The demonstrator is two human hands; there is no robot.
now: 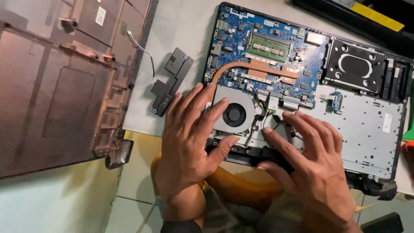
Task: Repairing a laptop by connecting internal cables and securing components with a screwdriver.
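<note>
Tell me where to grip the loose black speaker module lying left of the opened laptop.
Judging by its pose, pinch the long black speaker module across its narrow middle, coming from above. It lies flat and diagonal on the white table, both long sides free. A thin wire leaves its upper end, so avoid that end. The left hand is nearest, resting on the round grey fan.

White table (185,26), edge overhanging tiled floor (133,190). Lying directly on it: opened laptop chassis (371,129) at right with board exposed, removed bottom cover (56,82) at left, black speaker module (172,80) with thin wire between them, dark flat item (358,13) far right.
</note>
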